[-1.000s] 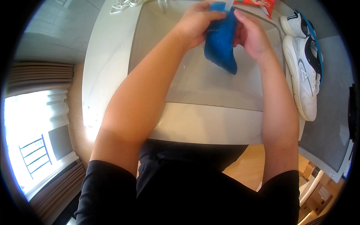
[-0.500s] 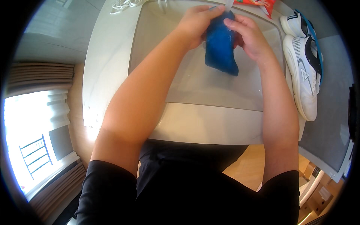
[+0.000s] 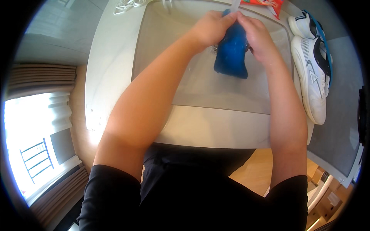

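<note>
fingers [image 3: 229, 19] of left hand [image 3: 211, 29] and right hand [image 3: 259, 37] grasping blue piece [image 3: 231, 56], hands now closer together

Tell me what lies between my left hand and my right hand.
In the head view, a blue item lies there: your left hand and right hand hold it from either side, over the sink.

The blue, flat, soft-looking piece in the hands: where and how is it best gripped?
Probably pinch the broad lower end of the blue piece from the near side: it extends free, while left hand and right hand hold the upper part.
</note>
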### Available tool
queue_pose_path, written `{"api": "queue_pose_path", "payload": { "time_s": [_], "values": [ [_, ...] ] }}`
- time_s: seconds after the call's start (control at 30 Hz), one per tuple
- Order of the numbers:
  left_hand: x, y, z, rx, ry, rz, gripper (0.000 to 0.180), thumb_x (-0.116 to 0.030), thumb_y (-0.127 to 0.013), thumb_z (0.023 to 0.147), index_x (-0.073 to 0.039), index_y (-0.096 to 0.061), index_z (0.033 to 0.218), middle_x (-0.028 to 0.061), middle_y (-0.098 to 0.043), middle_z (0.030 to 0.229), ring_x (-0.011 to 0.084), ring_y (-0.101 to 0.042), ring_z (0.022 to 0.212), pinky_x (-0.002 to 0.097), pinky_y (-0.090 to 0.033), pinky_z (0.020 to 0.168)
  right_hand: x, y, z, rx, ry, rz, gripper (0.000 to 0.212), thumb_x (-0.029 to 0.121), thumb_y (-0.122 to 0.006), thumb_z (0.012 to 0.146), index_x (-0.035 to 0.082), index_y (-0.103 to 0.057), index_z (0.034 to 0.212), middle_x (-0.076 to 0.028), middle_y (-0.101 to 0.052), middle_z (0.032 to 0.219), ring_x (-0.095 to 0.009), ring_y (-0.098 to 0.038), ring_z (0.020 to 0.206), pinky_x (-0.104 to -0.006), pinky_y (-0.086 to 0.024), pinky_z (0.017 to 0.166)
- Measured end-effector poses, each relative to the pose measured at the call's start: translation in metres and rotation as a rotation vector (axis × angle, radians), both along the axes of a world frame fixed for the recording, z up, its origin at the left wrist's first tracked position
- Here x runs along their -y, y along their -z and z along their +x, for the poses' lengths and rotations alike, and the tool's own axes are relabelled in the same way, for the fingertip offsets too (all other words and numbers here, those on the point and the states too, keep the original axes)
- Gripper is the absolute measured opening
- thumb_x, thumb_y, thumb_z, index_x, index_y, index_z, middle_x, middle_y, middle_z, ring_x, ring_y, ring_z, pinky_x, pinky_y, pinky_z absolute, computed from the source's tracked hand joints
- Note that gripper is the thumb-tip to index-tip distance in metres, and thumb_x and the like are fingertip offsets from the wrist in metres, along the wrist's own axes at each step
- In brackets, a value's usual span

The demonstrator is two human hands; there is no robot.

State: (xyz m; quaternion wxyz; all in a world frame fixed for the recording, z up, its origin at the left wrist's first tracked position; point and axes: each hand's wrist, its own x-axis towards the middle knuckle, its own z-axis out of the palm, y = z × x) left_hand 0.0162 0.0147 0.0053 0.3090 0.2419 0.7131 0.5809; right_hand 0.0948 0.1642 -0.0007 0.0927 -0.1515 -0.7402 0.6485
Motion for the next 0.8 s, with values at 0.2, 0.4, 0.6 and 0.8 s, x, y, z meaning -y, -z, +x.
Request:
{"api": "queue_pose_path", "payload": {
  "time_s": [0.2,0.4,0.6,0.8],
  "values": [
    [0.0,-0.001,0.0,-0.115,-0.023,0.099,0.047,-0.039,-0.052,0.099,0.005,-0.064,0.11,0.0124,-0.067,0.097,0.0198,-0.062,0.085,0.0342,-0.051,0.08,0.003,-0.007,-0.001,-0.009,0.034,0.083,0.035,0.036,-0.054,0.1,0.004,-0.067,0.108,-0.002,-0.065,0.09,-0.008,-0.057,0.078,-0.0226,-0.045,0.065],
    [-0.005,0.007,0.0,-0.068,-0.084,0.139,0.041,-0.036,-0.052,0.099,0.002,-0.064,0.108,0.0124,-0.067,0.096,0.0204,-0.064,0.082,0.033,-0.053,0.078,0.019,-0.016,0.003,-0.125,0.084,0.102,0.035,0.038,-0.053,0.099,0.006,-0.067,0.106,0.002,-0.061,0.078,-0.007,-0.052,0.061,-0.023,-0.039,0.05],
    [-0.001,0.006,-0.005,0.301,0.018,0.375,0.031,-0.029,-0.05,0.1,-0.001,-0.062,0.105,0.0101,-0.067,0.094,0.0198,-0.064,0.083,0.0321,-0.052,0.079,0.02,-0.015,0.003,0.005,-0.023,0.051,0.042,0.044,-0.048,0.099,0.007,-0.068,0.104,-0.001,-0.063,0.079,-0.011,-0.057,0.066,-0.0277,-0.044,0.053],
    [-0.003,0.007,-0.004,0.187,-0.068,0.244,0.039,-0.033,-0.053,0.098,0.003,-0.065,0.109,0.0117,-0.066,0.103,0.0208,-0.061,0.091,0.0342,-0.05,0.08,0.025,-0.01,0.001,-0.016,0.002,-0.083,0.039,0.04,-0.049,0.1,0.005,-0.067,0.1,0.0,-0.063,0.082,-0.011,-0.056,0.071,-0.0271,-0.046,0.061]
  ]
}}
